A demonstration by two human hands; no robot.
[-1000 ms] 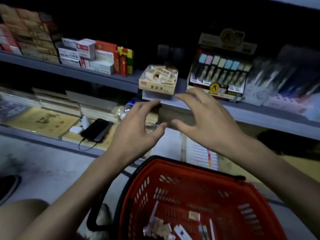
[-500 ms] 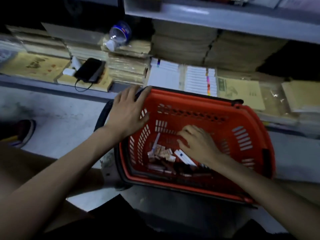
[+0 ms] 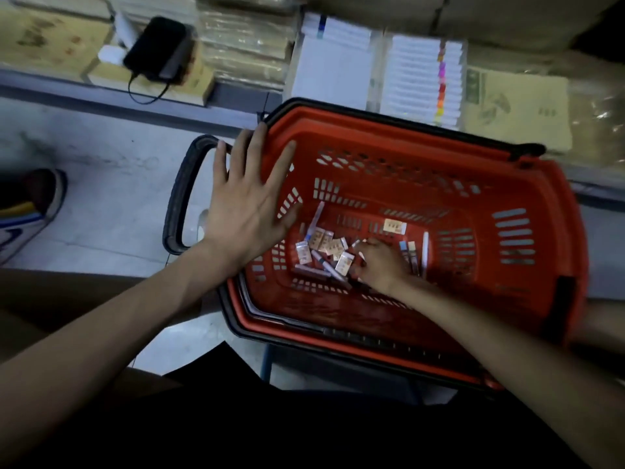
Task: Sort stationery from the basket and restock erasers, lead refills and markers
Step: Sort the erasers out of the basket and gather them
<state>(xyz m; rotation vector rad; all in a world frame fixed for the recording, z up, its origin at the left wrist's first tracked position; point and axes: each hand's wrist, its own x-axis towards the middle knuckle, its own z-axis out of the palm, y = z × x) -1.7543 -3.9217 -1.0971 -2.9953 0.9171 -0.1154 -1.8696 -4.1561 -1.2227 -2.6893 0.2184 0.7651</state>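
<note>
Both hands have come down from the shelf into the basket (image 3: 389,128), and in the last half second the right hand (image 3: 378,265) has sunk deeper into the pile on its floor. Its fingers now curl down among the packets. Whether they have actually closed on anything I cannot tell, since the knuckles hide the tips.

Just left of that hand lie the erasers (image 3: 326,242), small sleeved blocks in a loose heap, with a marker (image 3: 333,270) lying across the near edge of them. On the other side, touching my hand, are a few slim tubes (image 3: 411,253) that I take for lead refills. One eraser (image 3: 394,226) sits apart, further in.

The left hand (image 3: 247,204) has spread wider: it lies flat, fingers straight and splayed, on the left rim, holding nothing and steadying the basket beside the folded handle (image 3: 176,198).

Beyond the far rim is the low shelf (image 3: 230,93), with paper stacks (image 3: 333,62) and a phone (image 3: 157,49) on its cable.

So I judge the sorting has only begun: all the stock is still in the basket, and the next lift should bring out one kind at a time.
</note>
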